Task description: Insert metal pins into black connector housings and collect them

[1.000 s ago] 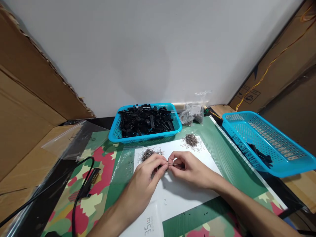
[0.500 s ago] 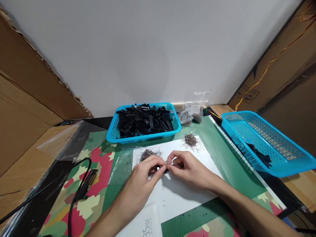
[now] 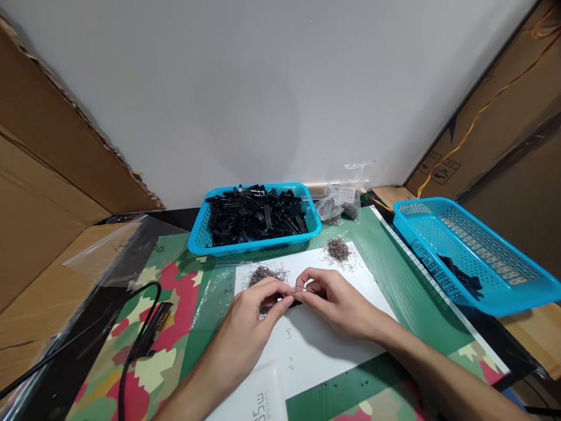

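My left hand [image 3: 258, 307] is closed, thumb and fingers pinching a small black plastic piece [image 3: 296, 303] that is mostly hidden. Against it, fingertip to fingertip, my right hand [image 3: 335, 297] is closed too, with a thin metal rod-like tool [image 3: 308, 289] showing between its curled fingers. Just behind my left hand lies a pile of tiny bent metal pieces [image 3: 262, 273]. A second metal pile [image 3: 339, 249] sits farther back, beyond my right hand. Both hands are above a white paper sheet [image 3: 324, 356].
A blue basket [image 3: 254, 248] full of black plastic pieces stands at the back. Clear bags of metal pieces [image 3: 349, 206] lie beside it. Another blue basket [image 3: 495, 245] at right holds a few black pieces. A white power bank [image 3: 263, 397] and a black cable [image 3: 125, 368] are nearer.
My fingertips have drawn slightly closer together, and the tool between my right fingers has shifted a little. The piles and baskets have stayed put.
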The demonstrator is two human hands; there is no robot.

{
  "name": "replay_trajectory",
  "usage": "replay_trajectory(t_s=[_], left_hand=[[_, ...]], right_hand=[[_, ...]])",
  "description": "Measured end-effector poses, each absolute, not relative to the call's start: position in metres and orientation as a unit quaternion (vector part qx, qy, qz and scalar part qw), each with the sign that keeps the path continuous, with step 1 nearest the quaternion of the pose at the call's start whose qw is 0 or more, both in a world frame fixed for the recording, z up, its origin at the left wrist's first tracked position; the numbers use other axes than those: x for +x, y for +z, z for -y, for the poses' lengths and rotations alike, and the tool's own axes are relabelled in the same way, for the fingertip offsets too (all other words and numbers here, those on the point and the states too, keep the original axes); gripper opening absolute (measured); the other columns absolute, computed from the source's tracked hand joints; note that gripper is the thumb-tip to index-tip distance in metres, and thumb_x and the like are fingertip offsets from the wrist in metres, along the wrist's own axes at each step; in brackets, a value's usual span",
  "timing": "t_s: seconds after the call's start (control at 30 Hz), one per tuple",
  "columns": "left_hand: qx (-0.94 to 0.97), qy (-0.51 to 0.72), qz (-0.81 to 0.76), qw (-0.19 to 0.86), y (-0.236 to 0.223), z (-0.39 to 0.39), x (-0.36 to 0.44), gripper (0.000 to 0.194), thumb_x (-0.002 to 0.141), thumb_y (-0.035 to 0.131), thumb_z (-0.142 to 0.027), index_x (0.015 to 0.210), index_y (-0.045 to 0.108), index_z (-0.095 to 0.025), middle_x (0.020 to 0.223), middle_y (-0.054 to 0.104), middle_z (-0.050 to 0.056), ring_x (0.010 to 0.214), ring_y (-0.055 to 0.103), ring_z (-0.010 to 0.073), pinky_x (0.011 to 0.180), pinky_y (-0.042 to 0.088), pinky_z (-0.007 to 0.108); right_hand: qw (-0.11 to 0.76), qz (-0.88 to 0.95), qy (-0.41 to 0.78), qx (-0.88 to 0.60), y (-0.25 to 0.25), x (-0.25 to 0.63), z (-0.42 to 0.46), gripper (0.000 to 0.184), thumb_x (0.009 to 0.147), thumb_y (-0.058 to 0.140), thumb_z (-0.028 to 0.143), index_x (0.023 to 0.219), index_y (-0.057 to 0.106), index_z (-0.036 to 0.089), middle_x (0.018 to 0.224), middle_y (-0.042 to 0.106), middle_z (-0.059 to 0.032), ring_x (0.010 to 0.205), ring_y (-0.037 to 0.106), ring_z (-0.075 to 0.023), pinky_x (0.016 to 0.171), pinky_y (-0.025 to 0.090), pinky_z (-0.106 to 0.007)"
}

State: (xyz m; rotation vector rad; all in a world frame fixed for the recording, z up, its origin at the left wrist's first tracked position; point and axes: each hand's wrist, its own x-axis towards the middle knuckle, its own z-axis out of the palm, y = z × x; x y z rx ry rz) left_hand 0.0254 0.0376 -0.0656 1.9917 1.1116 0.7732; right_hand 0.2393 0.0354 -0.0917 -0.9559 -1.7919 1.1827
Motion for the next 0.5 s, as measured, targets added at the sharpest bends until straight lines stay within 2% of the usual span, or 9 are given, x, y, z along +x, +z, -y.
replay_trajectory(t_s=[0.1, 0.23, 0.33, 0.5], left_hand=[[0.767, 0.306, -0.432, 0.363, -0.065, -0.037, 0.026, 0.021, 0.103, 0.061, -0.036, 0.11, 0.078, -0.025, 0.105, 0.074, 0.002, 0.098, 0.068, 0.0198, 0.085, 0.052, 0.028], [0.753, 0.33, -0.43, 0.373, -0.066, -0.038, 0.025, 0.021, 0.103, 0.062, -0.037, 0.108, 0.078, -0.024, 0.104, 0.073, 0.002, 0.097, 0.069, 0.0191, 0.084, 0.053, 0.027], [0.753, 0.339, -0.427, 0.369, -0.068, -0.039, 0.025, 0.02, 0.103, 0.063, -0.037, 0.107, 0.077, -0.024, 0.102, 0.073, 0.002, 0.096, 0.068, 0.0183, 0.083, 0.053, 0.026], [0.748, 0.346, -0.424, 0.376, -0.067, -0.04, 0.024, 0.02, 0.102, 0.064, -0.039, 0.107, 0.076, -0.024, 0.103, 0.072, 0.002, 0.097, 0.068, 0.0184, 0.082, 0.053, 0.026]], right_hand=[[0.388, 0.698, 0.472, -0.372, -0.09, 0.239, -0.035, 0.017, 0.105, 0.06, 0.035, 0.101, 0.061, 0.019, 0.066, 0.054, 0.0061, 0.061, 0.037, -0.0111, 0.056, 0.026, -0.024], [0.404, 0.699, 0.468, -0.361, -0.09, 0.237, -0.035, 0.014, 0.104, 0.063, 0.032, 0.113, 0.059, 0.022, 0.061, 0.045, 0.01, 0.06, 0.035, -0.011, 0.056, 0.025, -0.024], [0.448, 0.696, 0.419, -0.373, -0.095, 0.233, -0.036, 0.009, 0.101, 0.064, 0.028, 0.105, 0.064, 0.021, 0.061, 0.04, 0.0096, 0.059, 0.034, -0.0108, 0.057, 0.026, -0.025], [0.5, 0.67, 0.386, -0.389, -0.101, 0.224, -0.037, 0.01, 0.096, 0.069, 0.028, 0.094, 0.071, 0.018, 0.063, 0.043, 0.0064, 0.059, 0.037, -0.0112, 0.056, 0.027, -0.026]])
